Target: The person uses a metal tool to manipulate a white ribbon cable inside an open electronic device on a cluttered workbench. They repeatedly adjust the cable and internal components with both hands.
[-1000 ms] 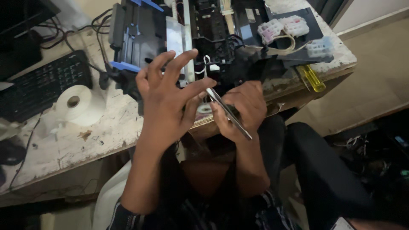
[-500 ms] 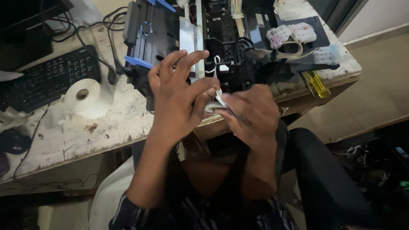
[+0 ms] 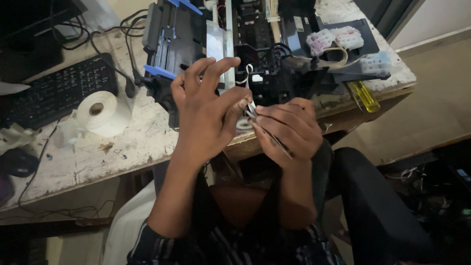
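Observation:
My right hand point(image 3: 287, 127) grips thin metal tweezers point(image 3: 267, 131), their tips pointing up toward my left thumb. My left hand point(image 3: 206, 110) is raised in front of me, thumb and forefinger pinched at the tweezer tips on something too small to make out, the other fingers spread. Both hands hover just above the table's front edge, in front of an opened black printer point(image 3: 255, 54) with blue levers and exposed parts. A thin white ribbon cable point(image 3: 249, 73) loops out of the printer right behind my fingers.
A worn white table point(image 3: 122, 142) carries a black keyboard point(image 3: 54, 91), a white paper roll point(image 3: 100, 113), a black mouse point(image 3: 17, 162), cables and a yellow-handled screwdriver point(image 3: 364, 95). Ink tanks with tubes point(image 3: 343, 41) sit at the printer's right. My legs are below.
My hands have drawn together: the right hand with the tweezers rose and met the left thumb. The view shifted slightly, with the table sliding a little to the right.

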